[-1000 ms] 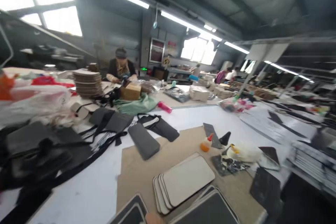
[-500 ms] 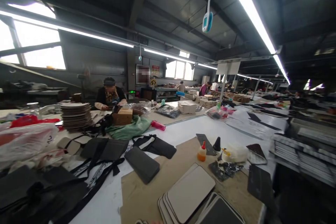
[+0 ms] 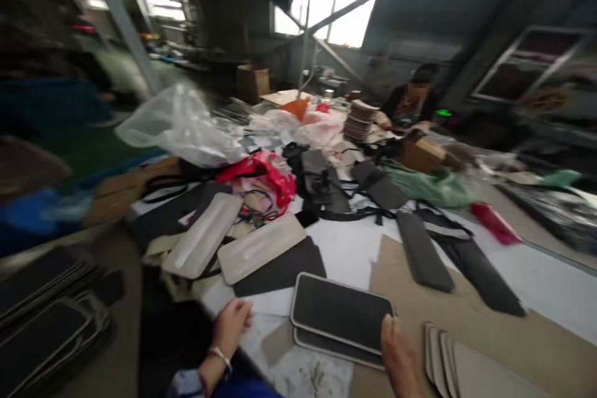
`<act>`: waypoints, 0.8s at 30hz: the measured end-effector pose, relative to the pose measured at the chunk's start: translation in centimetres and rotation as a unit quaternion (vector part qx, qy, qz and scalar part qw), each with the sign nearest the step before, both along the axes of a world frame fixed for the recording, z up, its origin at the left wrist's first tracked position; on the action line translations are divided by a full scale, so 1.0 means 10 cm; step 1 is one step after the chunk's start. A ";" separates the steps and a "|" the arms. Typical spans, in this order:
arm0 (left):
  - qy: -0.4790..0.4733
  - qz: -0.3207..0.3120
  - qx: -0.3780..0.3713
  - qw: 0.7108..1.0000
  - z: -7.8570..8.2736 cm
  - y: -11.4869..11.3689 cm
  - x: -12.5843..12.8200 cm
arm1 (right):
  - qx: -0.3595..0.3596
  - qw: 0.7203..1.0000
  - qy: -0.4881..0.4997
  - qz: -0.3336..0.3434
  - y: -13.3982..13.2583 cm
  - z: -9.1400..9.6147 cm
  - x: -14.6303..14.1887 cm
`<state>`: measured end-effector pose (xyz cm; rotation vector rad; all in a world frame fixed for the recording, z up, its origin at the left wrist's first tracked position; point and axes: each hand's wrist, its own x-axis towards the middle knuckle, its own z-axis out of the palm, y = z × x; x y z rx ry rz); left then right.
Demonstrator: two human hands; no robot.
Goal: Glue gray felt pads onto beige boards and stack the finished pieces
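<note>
My right hand [image 3: 400, 351] has its fingers closed at the right edge of a black rounded panel [image 3: 342, 312] with a pale rim. Under it lies a second similar panel [image 3: 338, 348], offset toward me. To the left of both, my left hand [image 3: 232, 324] hovers near the table edge, fingers curled together; whatever it may hold is hidden. Beyond that hand are two pale, shallow oblong pieces [image 3: 261, 247], with a dark flat sheet [image 3: 284, 267] partly under one. A stack of beige rounded panels [image 3: 480, 364] lies right of my right hand.
Stacked dark panels [image 3: 51, 329] lie at the lower left, across a dark gap. A red bag [image 3: 275, 183], clear plastic [image 3: 181, 127], black straps and a green cloth [image 3: 426, 183] crowd the table's far part. A co-worker [image 3: 413, 99] sits beyond.
The view has swung left and down, blurring somewhat. Both my hands are now plainly visible, the right at a black panel. The beige stack now appears at the lower right.
</note>
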<state>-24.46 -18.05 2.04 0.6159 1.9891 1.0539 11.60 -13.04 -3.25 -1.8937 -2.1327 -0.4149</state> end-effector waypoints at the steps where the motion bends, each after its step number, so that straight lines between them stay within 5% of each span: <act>1: -0.014 0.025 -0.018 0.999 -0.04 -0.07 -0.11 | -0.010 0.999 -0.002 0.036 0.08 -0.02 -0.03; 6: -0.016 0.093 0.000 0.996 -0.17 -0.15 -0.45 | -0.083 0.987 0.030 0.134 0.39 0.08 -0.43; 12: 0.025 0.138 -0.007 0.990 -0.35 0.13 -0.76 | -0.234 0.955 0.168 0.066 1.09 0.31 -1.43; 16: 0.048 0.102 -0.042 0.993 -0.42 0.32 -0.90 | -0.240 0.947 0.200 0.074 1.54 0.31 -1.99; 24: 0.029 0.098 -0.043 0.994 -0.52 0.45 -1.02 | -0.259 0.941 0.217 0.030 1.97 0.28 -2.29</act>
